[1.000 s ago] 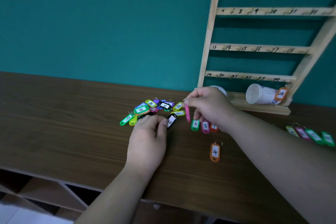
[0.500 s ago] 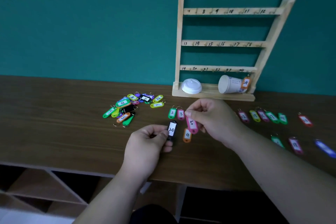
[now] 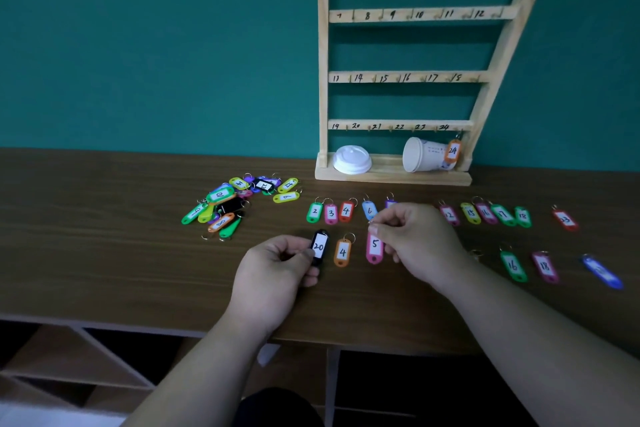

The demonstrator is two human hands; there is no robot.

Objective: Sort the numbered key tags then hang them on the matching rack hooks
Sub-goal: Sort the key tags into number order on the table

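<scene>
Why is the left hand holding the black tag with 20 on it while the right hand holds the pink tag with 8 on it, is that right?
Almost. The head view shows the left hand holding the black tag marked 20, but the pink tag in the right hand reads 5, not 8.

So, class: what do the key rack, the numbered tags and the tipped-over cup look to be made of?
Pale ladder-shaped key rack: bare unpainted wood, grain showing. Pink number 5 tag: glossy coloured plastic, probably a paper label, metal ring. Tipped white cup: matte, likely paper.
</scene>
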